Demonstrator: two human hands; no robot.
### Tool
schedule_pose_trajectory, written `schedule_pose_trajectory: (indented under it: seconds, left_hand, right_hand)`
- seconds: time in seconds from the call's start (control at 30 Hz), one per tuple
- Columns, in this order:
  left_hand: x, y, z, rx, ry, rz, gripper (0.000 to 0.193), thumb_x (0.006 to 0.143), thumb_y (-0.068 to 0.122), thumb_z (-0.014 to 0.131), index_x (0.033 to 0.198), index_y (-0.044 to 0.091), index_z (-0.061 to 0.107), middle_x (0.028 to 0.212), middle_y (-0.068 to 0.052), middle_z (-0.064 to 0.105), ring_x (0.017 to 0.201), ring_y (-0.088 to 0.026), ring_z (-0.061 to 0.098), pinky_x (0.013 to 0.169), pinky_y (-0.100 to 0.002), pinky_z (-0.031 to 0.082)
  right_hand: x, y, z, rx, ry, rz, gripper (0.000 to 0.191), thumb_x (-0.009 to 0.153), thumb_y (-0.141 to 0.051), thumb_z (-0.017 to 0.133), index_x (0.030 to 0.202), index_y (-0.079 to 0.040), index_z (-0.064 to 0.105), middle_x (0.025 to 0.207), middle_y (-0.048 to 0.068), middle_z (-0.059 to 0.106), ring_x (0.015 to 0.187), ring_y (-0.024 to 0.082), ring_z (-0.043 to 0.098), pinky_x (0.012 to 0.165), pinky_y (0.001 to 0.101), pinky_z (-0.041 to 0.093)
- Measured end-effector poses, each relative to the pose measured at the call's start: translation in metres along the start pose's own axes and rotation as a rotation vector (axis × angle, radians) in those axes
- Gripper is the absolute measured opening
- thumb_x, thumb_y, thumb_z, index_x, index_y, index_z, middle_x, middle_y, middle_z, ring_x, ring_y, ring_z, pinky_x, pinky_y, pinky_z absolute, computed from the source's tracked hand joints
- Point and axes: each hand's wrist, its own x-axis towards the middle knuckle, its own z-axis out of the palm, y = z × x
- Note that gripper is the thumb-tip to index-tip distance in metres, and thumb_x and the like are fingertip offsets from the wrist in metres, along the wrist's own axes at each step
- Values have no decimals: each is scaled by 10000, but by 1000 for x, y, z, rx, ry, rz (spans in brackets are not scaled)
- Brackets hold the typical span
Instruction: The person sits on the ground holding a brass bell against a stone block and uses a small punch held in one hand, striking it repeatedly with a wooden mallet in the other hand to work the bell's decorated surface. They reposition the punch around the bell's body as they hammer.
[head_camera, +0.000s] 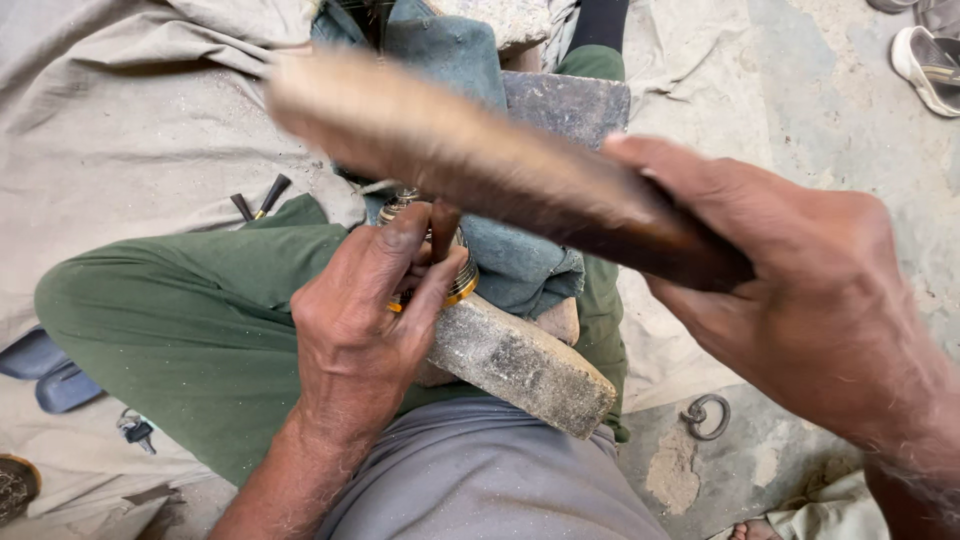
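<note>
Gripping wooden mallet (480, 170) — rt hand (800, 290)

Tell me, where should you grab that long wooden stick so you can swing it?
Probably at the dark, narrow end of the wooden stick, coming from the right, as the right hand does with its fingers wrapped around it. The pale end is wider and likely heavier, so it swings out front.

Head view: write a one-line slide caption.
Left hand steadies a metal ring on a block; right hand swings a wooden stick.
</note>
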Motion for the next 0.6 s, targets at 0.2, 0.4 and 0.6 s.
schedule_pose_trajectory:
  seconds: [0.2,0.4,0.6]
  left_hand:
    - [-2,1,-2,52,-6,28,342,930,69,846,1219,84,663,976,-82,686,822,-167,723,712,-321,592]
    - [1,-2,0,5,-11,25,356,919,81,841,1223,64,657,939,-55,690,809,-148,741,717,-291,613]
    - [2,-3,-2,25,-13,30,356,889,88,865,1182,48,667,893,-67,669,758,-165,708,670,-317,576]
  right_hand:
    - [5,-7,1,32,60,-39,621,824,-72,830,1404,-70,607,1033,138,740,842,218,735,722,338,585]
    - [11,-2,0,109,70,-48,650,809,-92,826,1409,-78,576,1004,108,733,802,206,732,695,326,589]
    - [14,-5,-1,108,76,-91,645,812,-94,810,1407,-79,562,1042,118,724,803,219,723,711,338,589]
